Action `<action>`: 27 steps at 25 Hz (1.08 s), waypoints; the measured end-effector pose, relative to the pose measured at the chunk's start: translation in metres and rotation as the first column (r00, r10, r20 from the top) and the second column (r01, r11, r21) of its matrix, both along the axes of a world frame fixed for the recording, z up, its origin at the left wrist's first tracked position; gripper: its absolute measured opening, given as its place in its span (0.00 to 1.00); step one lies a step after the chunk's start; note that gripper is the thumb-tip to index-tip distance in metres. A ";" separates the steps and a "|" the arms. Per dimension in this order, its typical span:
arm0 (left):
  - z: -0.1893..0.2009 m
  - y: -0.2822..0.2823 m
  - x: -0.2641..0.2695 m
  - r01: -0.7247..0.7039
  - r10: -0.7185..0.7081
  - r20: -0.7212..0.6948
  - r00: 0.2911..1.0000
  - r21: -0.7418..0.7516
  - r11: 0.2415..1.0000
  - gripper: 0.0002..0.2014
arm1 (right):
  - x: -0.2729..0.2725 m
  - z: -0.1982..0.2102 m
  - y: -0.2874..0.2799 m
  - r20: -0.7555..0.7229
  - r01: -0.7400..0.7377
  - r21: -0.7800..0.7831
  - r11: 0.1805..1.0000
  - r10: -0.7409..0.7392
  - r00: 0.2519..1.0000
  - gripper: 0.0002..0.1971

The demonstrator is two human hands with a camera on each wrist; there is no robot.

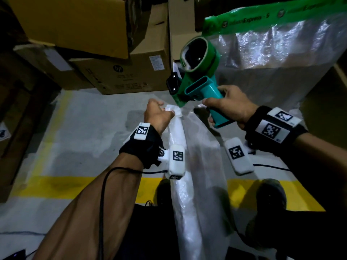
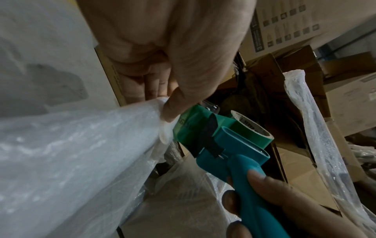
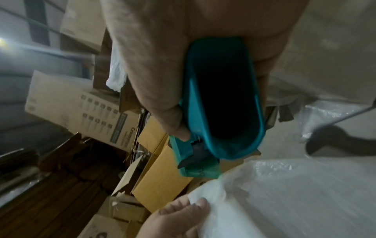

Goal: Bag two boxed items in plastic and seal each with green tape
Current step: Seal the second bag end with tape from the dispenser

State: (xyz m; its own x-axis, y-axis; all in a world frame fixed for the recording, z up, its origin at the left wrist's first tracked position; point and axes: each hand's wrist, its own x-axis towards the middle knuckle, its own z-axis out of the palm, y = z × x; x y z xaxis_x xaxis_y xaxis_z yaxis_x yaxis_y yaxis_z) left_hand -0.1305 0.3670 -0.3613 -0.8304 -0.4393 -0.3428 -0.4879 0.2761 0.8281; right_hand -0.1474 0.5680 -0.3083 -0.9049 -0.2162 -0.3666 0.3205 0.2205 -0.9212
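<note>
The left hand [image 1: 159, 117] pinches the gathered bag [image 1: 195, 184] top; the box inside is hidden by cloudy plastic. The right hand [image 1: 230, 107] grips the dispenser [image 1: 199, 77], its green tape [image 2: 184, 128] touching the bunched plastic. A sealed bag [image 1: 277, 49] behind runs past the frame edge.
</note>
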 end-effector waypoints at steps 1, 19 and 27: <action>-0.001 0.000 -0.001 -0.002 0.002 -0.005 1.000 0.001 1.000 0.20 | 0.001 -0.001 0.000 -0.008 -0.009 0.027 1.000 0.010 1.000 0.11; 0.002 -0.002 0.000 0.115 -0.111 -0.054 0.992 0.077 0.990 0.32 | 0.003 -0.017 0.007 -0.029 -0.088 0.058 0.994 0.090 0.996 0.16; -0.003 -0.001 -0.004 0.033 -0.035 -0.019 0.999 -0.060 0.998 0.15 | 0.004 -0.022 0.010 -0.016 -0.099 0.045 0.994 0.100 0.995 0.18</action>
State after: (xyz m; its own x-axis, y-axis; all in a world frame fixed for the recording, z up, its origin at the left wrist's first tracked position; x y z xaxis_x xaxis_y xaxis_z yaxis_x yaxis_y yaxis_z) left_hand -0.1346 0.3664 -0.3641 -0.8514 -0.4301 -0.3001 -0.4612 0.3418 0.8188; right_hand -0.1438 0.5776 -0.3301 -0.8862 -0.2897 -0.3615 0.2784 0.2906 -0.9155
